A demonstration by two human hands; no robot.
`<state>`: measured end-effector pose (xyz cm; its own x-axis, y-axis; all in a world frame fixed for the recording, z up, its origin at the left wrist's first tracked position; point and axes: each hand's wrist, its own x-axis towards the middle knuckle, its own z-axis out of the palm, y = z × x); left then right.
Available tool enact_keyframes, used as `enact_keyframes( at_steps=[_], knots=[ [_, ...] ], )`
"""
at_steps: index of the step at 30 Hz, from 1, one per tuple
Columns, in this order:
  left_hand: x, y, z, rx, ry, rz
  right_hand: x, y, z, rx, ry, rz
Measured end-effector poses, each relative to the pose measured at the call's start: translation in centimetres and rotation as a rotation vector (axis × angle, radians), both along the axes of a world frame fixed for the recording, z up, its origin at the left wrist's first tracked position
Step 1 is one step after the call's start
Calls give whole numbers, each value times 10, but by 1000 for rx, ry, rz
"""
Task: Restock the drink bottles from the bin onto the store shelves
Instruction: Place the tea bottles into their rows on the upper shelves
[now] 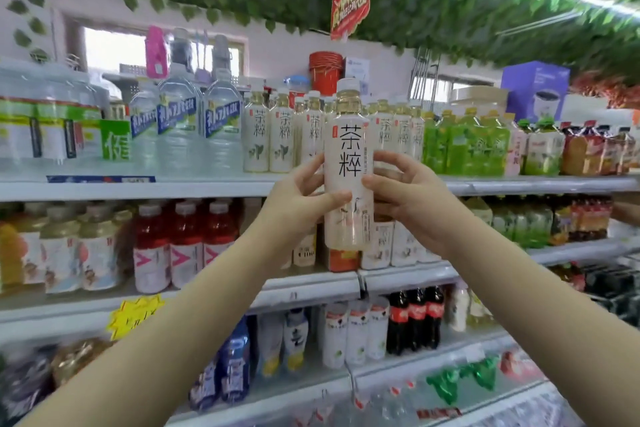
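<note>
both hands, left hand (298, 194) and right hand (405, 191), fingers curled round upright tea bottle (348, 163); advise label outward, seat beside matching bottles (273, 135) on top shelf (138, 189).

A clear, glossy plastic tea bottle (348, 163) wrapped in a smooth matt white label is seen. The shelves (207, 185) are faced with smooth, white-painted metal edging.

We count three red drink bottles (185, 236), three cola bottles (417, 319), three blue-labelled water bottles (180, 121), one raised tea bottle (349, 149) and one sign (351, 0).
</note>
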<state>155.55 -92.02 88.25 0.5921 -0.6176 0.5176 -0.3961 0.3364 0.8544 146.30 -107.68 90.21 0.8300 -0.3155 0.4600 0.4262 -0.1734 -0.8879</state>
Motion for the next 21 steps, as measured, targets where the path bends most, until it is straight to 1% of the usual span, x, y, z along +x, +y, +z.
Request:
enact_keyframes(
  at_steps=[3, 5, 10, 14, 18, 21],
  knots=[
    [46, -12, 12, -4, -12, 29, 46, -11, 9, -11, -27, -10],
    [75, -20, 19, 9, -70, 25, 75, -17, 13, -46, -46, -39],
    [134, -41, 36, 5, -212, 45, 134, -36, 26, -50, -108, -45],
    [165, -64, 51, -16, -321, 113, 168, -52, 38, -150, -143, -117],
    [192, -90, 58, -14, -315, 160, 198, -72, 42, -173, -184, -111],
    [210, -109, 49, 0, -295, 182, 218, -88, 34, -195, -167, -128]
  ],
)
